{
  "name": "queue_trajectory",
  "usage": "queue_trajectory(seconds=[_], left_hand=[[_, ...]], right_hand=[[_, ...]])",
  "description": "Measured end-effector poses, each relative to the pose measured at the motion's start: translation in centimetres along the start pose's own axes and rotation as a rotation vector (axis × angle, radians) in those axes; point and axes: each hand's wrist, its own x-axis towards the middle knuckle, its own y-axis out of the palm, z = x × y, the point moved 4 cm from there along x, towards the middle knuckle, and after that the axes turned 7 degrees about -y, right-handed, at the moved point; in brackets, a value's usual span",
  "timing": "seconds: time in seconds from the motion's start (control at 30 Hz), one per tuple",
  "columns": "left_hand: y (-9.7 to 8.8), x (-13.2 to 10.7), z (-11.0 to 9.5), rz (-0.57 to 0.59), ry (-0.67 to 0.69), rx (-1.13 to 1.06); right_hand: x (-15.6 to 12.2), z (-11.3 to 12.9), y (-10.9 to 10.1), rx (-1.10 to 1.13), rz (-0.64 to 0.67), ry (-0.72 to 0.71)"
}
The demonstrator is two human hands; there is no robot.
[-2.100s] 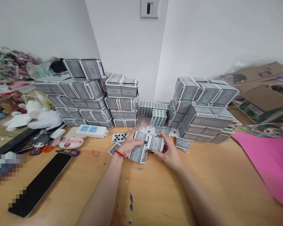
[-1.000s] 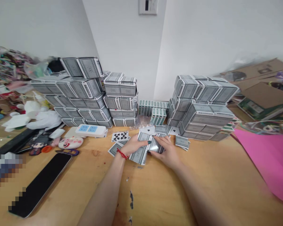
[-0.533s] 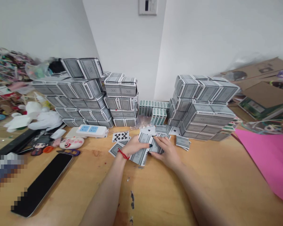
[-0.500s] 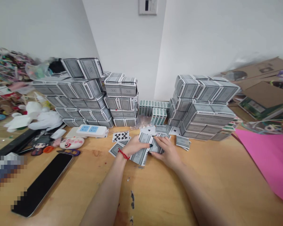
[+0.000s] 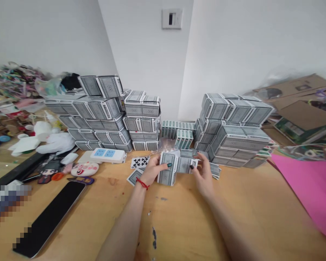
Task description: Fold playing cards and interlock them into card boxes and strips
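My left hand (image 5: 151, 173), a red string on its wrist, grips a grey-patterned playing card piece (image 5: 167, 177) with the thumb across its face. Beside it, my right hand (image 5: 205, 175) pinches the right end of a second playing card piece (image 5: 183, 165) between thumb and fingers. The two pieces meet or overlap near the middle; whether they are joined I cannot tell. Left of my left hand lie a face-up ten of clubs (image 5: 140, 162) and patterned cards (image 5: 135, 176). More loose cards (image 5: 215, 170) lie right of my right hand.
Tall stacks of folded-card blocks stand at the left (image 5: 97, 108), centre left (image 5: 142, 119) and right (image 5: 237, 127). Small green-white boxes (image 5: 184, 139) sit between. A power strip (image 5: 108, 155), phone (image 5: 51, 217), pink sheet (image 5: 304, 188) and cardboard box (image 5: 304, 112) surround the work spot.
My right hand has moved right, to the far end of its card piece, and more of that piece shows. The left piece stands straighter. The view has tilted up slightly.
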Motion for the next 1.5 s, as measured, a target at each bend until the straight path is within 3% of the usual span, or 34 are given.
queue_trajectory(seconds=[0.07, 0.2, 0.3, 0.4, 0.5, 0.6, 0.63, 0.73, 0.8, 0.9, 1.2, 1.5], left_hand=[[0.2, -0.1, -0.9, -0.057, 0.14, 0.073], [1.6, -0.8, -2.3, -0.073, 0.366, 0.374], [2.3, -1.4, -2.7, -0.129, 0.472, 0.539], [2.2, -1.5, -2.7, -0.235, 0.51, 0.557], [0.9, -1.1, -2.0, -0.369, 0.462, 0.346], [-0.6, -0.5, -0.9, -0.456, 0.322, 0.078], [-0.8, -0.3, -0.5, -0.431, 0.255, 0.016], [-0.1, 0.2, 0.2, -0.194, 0.075, -0.105], [0.8, 0.2, 0.5, -0.035, -0.007, -0.112], [1.6, 0.2, 0.9, 0.054, -0.082, -0.041], [1.0, 0.6, 1.9, -0.009, -0.146, -0.043], [1.3, 0.6, 2.1, -0.048, -0.166, -0.02]], right_hand=[[0.2, -0.8, -0.3, 0.21, -0.085, 0.136], [0.4, -1.6, 0.6, 0.586, 0.018, 0.366], [0.4, -1.5, 0.7, 0.635, 0.031, 0.4], [0.4, -1.3, 0.6, 0.618, 0.01, 0.39], [0.3, -1.1, 0.4, 0.608, -0.017, 0.384], [0.4, -0.9, 0.5, 0.595, -0.022, 0.37], [0.4, -0.8, 0.5, 0.593, -0.019, 0.364], [0.4, -0.9, 0.8, 0.589, 0.001, 0.351], [0.4, -1.1, 0.9, 0.577, 0.016, 0.35], [0.3, -1.3, 0.9, 0.546, 0.044, 0.351], [-0.2, -1.2, 1.3, 0.312, 0.146, 0.376], [-0.4, -1.0, 1.7, 0.254, 0.206, 0.369]])
